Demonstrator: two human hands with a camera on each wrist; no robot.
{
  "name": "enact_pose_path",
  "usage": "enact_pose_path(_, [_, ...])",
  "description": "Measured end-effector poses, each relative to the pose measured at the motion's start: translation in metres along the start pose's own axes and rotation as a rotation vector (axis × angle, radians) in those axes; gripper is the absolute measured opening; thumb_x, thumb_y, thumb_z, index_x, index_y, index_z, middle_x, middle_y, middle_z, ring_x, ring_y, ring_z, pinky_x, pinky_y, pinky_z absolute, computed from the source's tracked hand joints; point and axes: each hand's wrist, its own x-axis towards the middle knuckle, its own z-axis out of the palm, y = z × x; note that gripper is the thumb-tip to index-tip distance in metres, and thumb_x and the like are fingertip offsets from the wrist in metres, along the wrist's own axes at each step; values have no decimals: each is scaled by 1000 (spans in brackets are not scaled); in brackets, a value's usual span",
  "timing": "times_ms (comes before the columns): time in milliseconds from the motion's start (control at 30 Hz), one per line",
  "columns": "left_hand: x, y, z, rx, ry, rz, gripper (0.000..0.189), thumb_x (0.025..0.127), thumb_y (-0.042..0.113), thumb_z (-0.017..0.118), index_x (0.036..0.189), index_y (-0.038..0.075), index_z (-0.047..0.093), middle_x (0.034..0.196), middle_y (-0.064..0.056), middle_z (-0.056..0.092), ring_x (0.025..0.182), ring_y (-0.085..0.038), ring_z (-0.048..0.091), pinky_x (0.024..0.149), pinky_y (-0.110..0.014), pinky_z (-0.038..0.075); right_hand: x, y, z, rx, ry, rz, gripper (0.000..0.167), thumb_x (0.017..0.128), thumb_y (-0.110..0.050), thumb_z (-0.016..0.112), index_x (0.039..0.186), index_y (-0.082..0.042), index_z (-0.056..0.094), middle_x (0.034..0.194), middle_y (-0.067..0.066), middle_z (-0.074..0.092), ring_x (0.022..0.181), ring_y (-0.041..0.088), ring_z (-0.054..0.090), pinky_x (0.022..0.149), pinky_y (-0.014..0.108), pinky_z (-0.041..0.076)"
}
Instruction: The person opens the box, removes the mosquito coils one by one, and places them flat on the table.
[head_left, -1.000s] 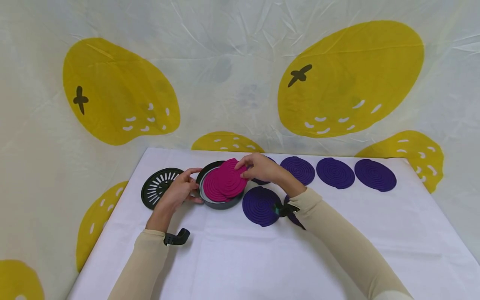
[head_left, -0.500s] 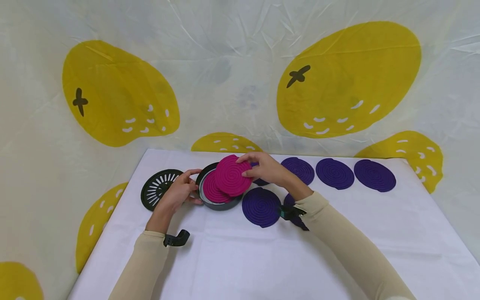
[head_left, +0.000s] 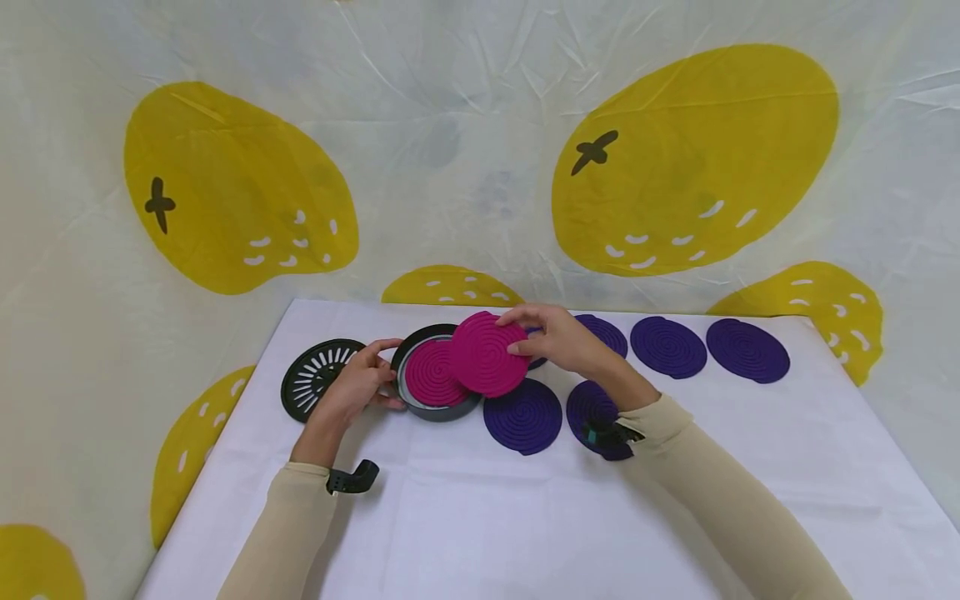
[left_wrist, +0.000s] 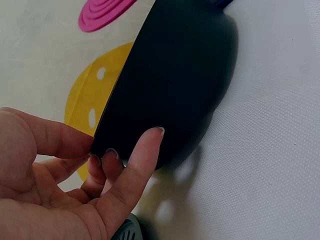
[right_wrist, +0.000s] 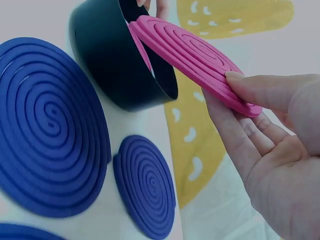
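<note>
A pink spiral mosquito coil is pinched at its right edge by my right hand. In the right wrist view, the thumb lies on top of the tilted coil and fingers lie beneath it. Its left part overlaps the round black coil holder. Another pink coil lies inside that holder. My left hand grips the holder's left side, thumb and fingers spread around the wall.
A black slotted lid lies left of the holder, partly behind the left hand. Several purple coils lie flat, including a near one and a far-right one. Another purple coil is partly covered by the right wrist. A patterned cloth hangs behind.
My right hand has moved right with the pink coil, uncovering more of the pink coil inside the holder. The left hand stays on the holder.
</note>
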Motion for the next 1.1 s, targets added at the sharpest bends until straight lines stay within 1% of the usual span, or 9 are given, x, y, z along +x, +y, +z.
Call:
enact_pose_path(167, [0,1,0,0,-2,3,60,96,-6,38,151,18,44,100,-13,43,83,-27,57,71,-46,65,-12,2,-11,-23,38,6,37,90,-3,75,126,-7,67,124,16,65,89,24,68,74,35,64])
enact_pose_path(267, [0,1,0,-2,-4,5,61,96,-7,38,152,17,44,99,-12,43,82,-27,57,71,-46,65,-19,5,-17,-53,69,10,35,89,-7,77,124,-10,69,130,12,64,85,26,67,74,32,63])
enact_pose_path(400, [0,1,1,1,-4,5,61,96,-7,39,152,17,44,99,-12,43,80,-27,58,70,-46,65,-27,11,-24,-97,96,14,34,89,-12,78,122,-12,70,124,11,68,75,26,67,71,32,61])
enact_pose_path(467, [0,1,1,4,-1,4,61,96,-7,39,152,17,44,99,-12,43,80,-27,58,70,-46,65,-32,12,-27,-94,99,17,34,89,-12,78,123,-12,70,120,11,69,74,26,66,71,33,60])
enact_pose_path(633, [0,1,2,1,14,-5,62,95,-7,39,151,18,45,100,-13,43,81,-27,59,70,-45,65,-44,15,-35,-57,95,28,34,91,-14,77,124,-12,68,118,12,68,71,19,63,71,33,60])
enact_pose_path(700, [0,1,2,0,17,-9,62,95,-7,39,151,18,45,101,-13,43,81,-27,59,70,-45,65,-49,16,-38,-53,101,35,34,91,-14,77,124,-11,68,118,13,67,69,15,62,69,29,59])
enact_pose_path(867, [-1,2,2,1,16,-13,62,95,-7,39,151,18,45,102,-13,43,82,-27,58,71,-46,65,-60,19,-47,-34,117,65,37,91,-15,78,126,-9,67,116,16,67,70,15,64,68,24,60])
enact_pose_path(1000, [-1,2,1,-1,11,-10,63,94,-7,39,151,18,45,102,-13,43,83,-27,57,71,-46,65,-69,20,-53,-3,117,97,39,92,-14,76,129,-8,65,118,18,67,78,18,70,76,31,64])
enact_pose_path(1100, [-1,2,1,-2,5,-9,63,94,-8,39,151,17,44,101,-13,43,83,-27,57,71,-46,65,-77,23,-57,-1,126,99,41,92,-13,76,131,-7,64,118,19,67,81,18,71,78,34,64])
